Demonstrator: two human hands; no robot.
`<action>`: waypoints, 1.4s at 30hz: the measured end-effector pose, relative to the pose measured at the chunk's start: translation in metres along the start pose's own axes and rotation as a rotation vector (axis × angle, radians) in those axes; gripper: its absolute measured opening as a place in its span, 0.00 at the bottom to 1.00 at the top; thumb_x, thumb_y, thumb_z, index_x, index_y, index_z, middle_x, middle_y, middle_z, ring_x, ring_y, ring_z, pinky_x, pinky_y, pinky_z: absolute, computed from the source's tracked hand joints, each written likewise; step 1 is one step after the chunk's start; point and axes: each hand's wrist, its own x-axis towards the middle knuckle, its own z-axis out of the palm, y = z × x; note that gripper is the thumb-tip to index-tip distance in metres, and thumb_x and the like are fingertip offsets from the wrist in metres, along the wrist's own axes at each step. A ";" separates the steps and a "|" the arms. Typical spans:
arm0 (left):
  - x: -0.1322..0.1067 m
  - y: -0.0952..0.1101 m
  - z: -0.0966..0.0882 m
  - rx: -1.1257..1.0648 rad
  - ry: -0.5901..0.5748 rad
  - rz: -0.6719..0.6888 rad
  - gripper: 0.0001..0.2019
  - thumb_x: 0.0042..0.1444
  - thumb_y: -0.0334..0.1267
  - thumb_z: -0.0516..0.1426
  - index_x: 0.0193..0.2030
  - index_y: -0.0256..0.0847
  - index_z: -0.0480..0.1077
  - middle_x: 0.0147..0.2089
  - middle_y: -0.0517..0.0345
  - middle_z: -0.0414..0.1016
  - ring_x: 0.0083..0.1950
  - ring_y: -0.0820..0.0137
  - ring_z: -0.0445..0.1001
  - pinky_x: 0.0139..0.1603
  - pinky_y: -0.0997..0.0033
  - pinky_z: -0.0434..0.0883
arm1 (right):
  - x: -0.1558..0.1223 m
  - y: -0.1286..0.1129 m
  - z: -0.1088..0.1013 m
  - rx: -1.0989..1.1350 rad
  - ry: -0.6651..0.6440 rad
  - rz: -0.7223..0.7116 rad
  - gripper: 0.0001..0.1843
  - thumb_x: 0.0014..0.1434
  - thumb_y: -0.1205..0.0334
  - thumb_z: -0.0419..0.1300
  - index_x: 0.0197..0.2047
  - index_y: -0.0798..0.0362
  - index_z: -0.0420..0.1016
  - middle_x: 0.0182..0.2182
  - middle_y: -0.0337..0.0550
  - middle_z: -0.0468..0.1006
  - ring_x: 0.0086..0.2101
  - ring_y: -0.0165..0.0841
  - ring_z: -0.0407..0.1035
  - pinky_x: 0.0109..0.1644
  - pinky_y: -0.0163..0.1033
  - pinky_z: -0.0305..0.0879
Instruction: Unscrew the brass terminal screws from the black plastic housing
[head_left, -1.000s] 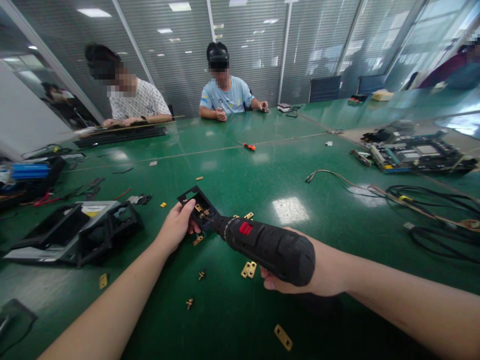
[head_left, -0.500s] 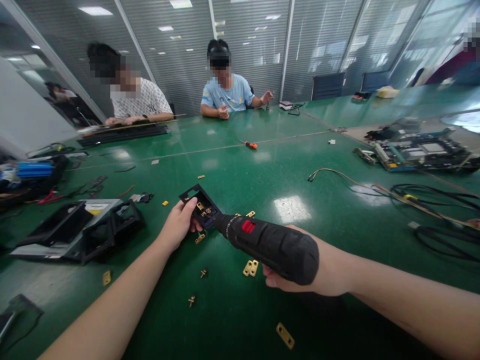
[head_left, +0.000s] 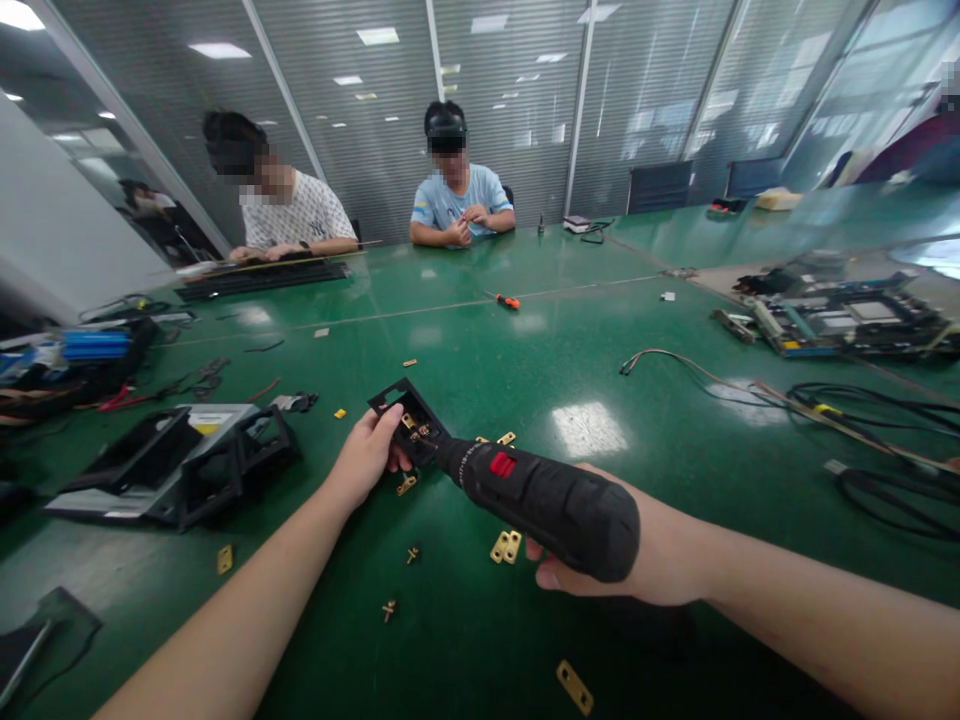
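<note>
My left hand [head_left: 375, 445] grips a small black open housing [head_left: 426, 407] with brass pieces inside it, its thumb over the near rim. Wrapped round the handle of a black power screwdriver [head_left: 551, 500] with a red switch is my right hand [head_left: 637, 540]. The tool's tip reaches into the housing; the exact contact is too small to make out. Brass plates with two holes [head_left: 505, 547] lie below the tool, and another brass plate [head_left: 574, 687] is near the front edge of the view. Small brass screws [head_left: 388, 610] lie between my forearms.
Black and grey frames [head_left: 180, 465] stand at left. An orange screwdriver [head_left: 508, 301] lies mid-table. Circuit boards [head_left: 855, 310] and coiled black cables [head_left: 892, 490] occupy the right. Across the green table [head_left: 360, 340] sit two co-workers, one in a light blue shirt [head_left: 469, 200].
The view has tilted up slightly. My hands keep their hold, the tool still at the housing. The co-worker in blue has brought both hands together, leaving a small dark object standing on the table.
</note>
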 end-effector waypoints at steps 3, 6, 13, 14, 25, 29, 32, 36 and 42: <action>0.001 -0.003 -0.001 0.009 -0.004 -0.005 0.20 0.61 0.60 0.57 0.36 0.43 0.66 0.18 0.60 0.73 0.17 0.67 0.70 0.18 0.72 0.64 | 0.000 -0.001 0.000 0.062 0.020 -0.005 0.09 0.55 0.60 0.69 0.34 0.54 0.75 0.32 0.43 0.82 0.32 0.33 0.75 0.40 0.38 0.74; 0.002 -0.004 -0.002 0.016 -0.004 0.004 0.20 0.63 0.59 0.56 0.36 0.43 0.66 0.17 0.60 0.73 0.17 0.67 0.70 0.18 0.72 0.64 | 0.000 -0.003 0.001 0.079 0.017 0.037 0.07 0.54 0.62 0.68 0.32 0.54 0.73 0.31 0.42 0.81 0.31 0.32 0.74 0.40 0.38 0.74; 0.001 -0.002 0.000 -0.003 0.005 -0.012 0.20 0.61 0.60 0.57 0.36 0.43 0.66 0.18 0.61 0.72 0.17 0.68 0.70 0.17 0.73 0.63 | -0.004 0.006 0.006 0.052 0.066 0.067 0.08 0.56 0.60 0.67 0.33 0.55 0.75 0.28 0.41 0.78 0.27 0.31 0.70 0.32 0.36 0.69; 0.001 -0.001 0.001 -0.003 0.006 -0.017 0.20 0.61 0.60 0.57 0.36 0.43 0.66 0.18 0.61 0.73 0.17 0.68 0.70 0.17 0.73 0.63 | -0.004 0.007 0.006 0.046 0.066 0.067 0.08 0.56 0.60 0.67 0.34 0.55 0.75 0.27 0.41 0.78 0.27 0.31 0.69 0.32 0.35 0.69; 0.002 -0.004 -0.001 -0.001 -0.006 -0.005 0.19 0.62 0.59 0.57 0.37 0.43 0.66 0.18 0.60 0.73 0.17 0.67 0.71 0.18 0.72 0.64 | -0.003 -0.001 0.005 0.148 0.067 0.053 0.13 0.54 0.62 0.66 0.27 0.51 0.64 0.25 0.38 0.73 0.25 0.30 0.67 0.31 0.35 0.69; 0.003 -0.004 -0.001 -0.003 -0.009 -0.003 0.20 0.62 0.60 0.57 0.37 0.43 0.66 0.18 0.60 0.73 0.17 0.67 0.71 0.18 0.72 0.64 | -0.002 -0.005 0.004 0.176 0.097 0.056 0.14 0.53 0.62 0.67 0.26 0.51 0.64 0.24 0.38 0.73 0.25 0.30 0.67 0.31 0.35 0.69; 0.003 -0.003 -0.001 0.001 -0.006 -0.009 0.20 0.61 0.60 0.57 0.37 0.44 0.66 0.19 0.60 0.74 0.17 0.67 0.71 0.18 0.72 0.64 | -0.001 -0.005 0.002 0.168 0.075 0.058 0.11 0.53 0.62 0.67 0.27 0.52 0.67 0.26 0.41 0.76 0.27 0.31 0.70 0.34 0.37 0.70; 0.004 -0.005 -0.002 0.022 0.002 -0.008 0.21 0.61 0.61 0.57 0.37 0.43 0.66 0.18 0.60 0.73 0.17 0.67 0.71 0.18 0.72 0.64 | 0.001 0.000 0.001 0.099 0.019 0.053 0.09 0.53 0.62 0.68 0.32 0.54 0.72 0.30 0.44 0.79 0.30 0.32 0.72 0.38 0.39 0.72; 0.005 -0.007 -0.003 0.033 -0.001 0.008 0.21 0.62 0.61 0.56 0.37 0.43 0.67 0.17 0.60 0.73 0.17 0.68 0.70 0.18 0.72 0.64 | -0.001 0.010 0.002 0.032 0.043 -0.013 0.10 0.55 0.58 0.67 0.35 0.55 0.76 0.32 0.45 0.81 0.31 0.34 0.73 0.39 0.40 0.73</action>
